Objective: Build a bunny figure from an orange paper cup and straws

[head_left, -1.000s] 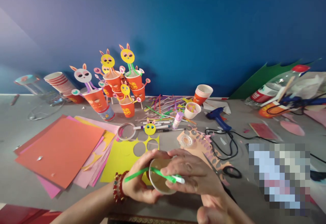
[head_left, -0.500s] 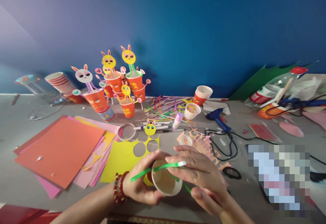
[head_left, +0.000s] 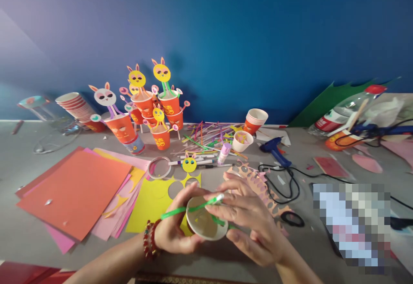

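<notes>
A craft workspace: a tabletop (head_left: 106, 260) bears a blue glue gun (head_left: 275, 151), with coloured straws (head_left: 209, 135) and decorated paper cups (head_left: 160, 137) to its left.

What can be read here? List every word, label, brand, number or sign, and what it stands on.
No text is clear enough to quote.
Front orange cup: yellow characters, too blurred.
Rear orange cup with green straws: yellow characters, too blurred.
Red-capped bottle: red-and-white label, too blurred.
Purple-capped tube: print too small.
White pens: marks too small.
Pixelated patch: anything written there is hidden.
</notes>
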{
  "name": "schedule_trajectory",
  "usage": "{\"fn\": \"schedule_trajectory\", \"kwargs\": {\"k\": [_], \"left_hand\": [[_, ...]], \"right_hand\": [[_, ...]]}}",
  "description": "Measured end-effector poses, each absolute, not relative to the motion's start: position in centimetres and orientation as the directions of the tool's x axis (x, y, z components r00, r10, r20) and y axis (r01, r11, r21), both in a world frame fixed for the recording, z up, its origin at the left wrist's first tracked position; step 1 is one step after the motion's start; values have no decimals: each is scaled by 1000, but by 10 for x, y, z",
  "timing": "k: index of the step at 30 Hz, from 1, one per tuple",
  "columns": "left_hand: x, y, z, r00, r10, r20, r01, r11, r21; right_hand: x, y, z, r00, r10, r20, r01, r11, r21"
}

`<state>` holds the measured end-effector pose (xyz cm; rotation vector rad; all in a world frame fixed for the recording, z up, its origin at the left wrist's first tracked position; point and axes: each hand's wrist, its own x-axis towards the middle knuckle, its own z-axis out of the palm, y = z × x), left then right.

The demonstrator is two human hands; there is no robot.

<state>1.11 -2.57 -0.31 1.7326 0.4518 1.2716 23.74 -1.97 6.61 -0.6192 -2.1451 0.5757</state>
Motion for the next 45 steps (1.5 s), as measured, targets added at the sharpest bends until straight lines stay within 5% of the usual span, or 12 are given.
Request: {"fn": "schedule_trajectory", "kwargs": {"k": [16,19,23,27,32,37,45], "left_hand": [[6,-17,4,221,890,398,-369,-301,879],[6,-13,5,153,956,249,-420,-165,892],[6,-6,12,53,998,17,-531,14,847],[5,2,23,-4,987,-160,-647,119,753],[6,6,24,21,957,-290,-696,222,683],[10,4,20,-52,973,-223,-686,128,717],[13,-5,4,-99,994,35,-497,-80,864]], "right_hand": [[226,-14,42,-444,743,500,196,625,-756],[220,-12,34,-306,868,391,115,441,-890],[209,-7,20,-268,962,50,8,54,-998],[192,-12,6,-472,862,-185,-93,-257,-962],[172,-26,-4,-501,818,-283,-239,-445,-863],[166,-31,-3,-470,782,-410,-254,-564,-786],[156,-40,-7,-384,837,-391,-401,-532,-746]]}}
